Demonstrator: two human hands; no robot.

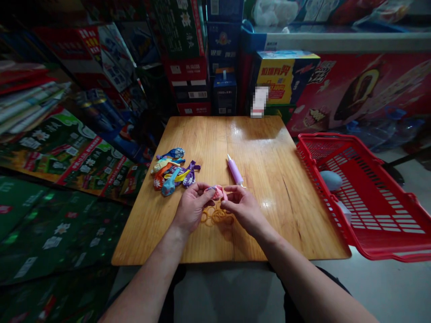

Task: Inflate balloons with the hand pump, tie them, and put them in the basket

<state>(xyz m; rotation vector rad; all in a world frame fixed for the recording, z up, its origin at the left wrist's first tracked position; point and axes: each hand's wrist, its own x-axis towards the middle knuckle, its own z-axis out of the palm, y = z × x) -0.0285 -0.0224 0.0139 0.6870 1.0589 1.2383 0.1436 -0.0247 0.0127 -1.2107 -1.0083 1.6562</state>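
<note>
A pink patterned balloon (217, 192), limp and uninflated, is pinched between my two hands over the front half of the wooden table (269, 170). The fingers of my left hand (191, 204) close on its body, while my right hand (244, 206) grips its neck end. Below them lie several tan rubber bands (213, 216), partly hidden by my hands. Just beyond my right fingers rests a purple balloon pump (235, 170) with a white tip pointing away. A pile of uninflated balloons (173, 172) in several colours sits left of my hands.
To the right stands a red plastic basket (365, 253) with a blue-grey inflated balloon (331, 180) inside. Stacked green cartons (50, 233) line the left side. A yellow and blue box (286, 76) and dark blue boxes (225, 92) stand behind the table.
</note>
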